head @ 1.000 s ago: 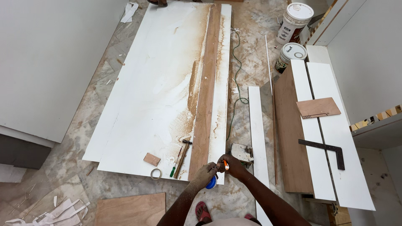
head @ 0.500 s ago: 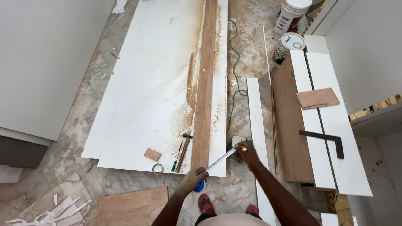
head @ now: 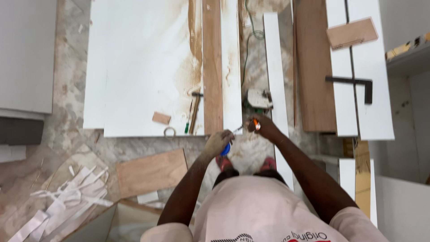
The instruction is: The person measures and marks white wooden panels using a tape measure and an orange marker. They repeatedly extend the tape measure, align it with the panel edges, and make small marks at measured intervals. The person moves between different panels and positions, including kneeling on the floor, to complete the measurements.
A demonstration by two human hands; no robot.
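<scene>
Blue tape case [head: 227, 149] sits in the left hand [head: 218, 142], fingers closed around it. Its thin blade [head: 238, 129] runs up to the right hand [head: 262, 127], whose fingers pinch the orange tip [head: 255, 123], just below the white panel [head: 143, 67] on the floor [head: 67, 103].

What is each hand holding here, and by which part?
Left hand grips the blue tape measure by its case. Right hand pinches the blade's free end, with something small and orange.

2 hands [head: 218, 142], 1 hammer [head: 195, 112], 1 square [head: 354, 83], 1 tape roll [head: 169, 131]
</scene>
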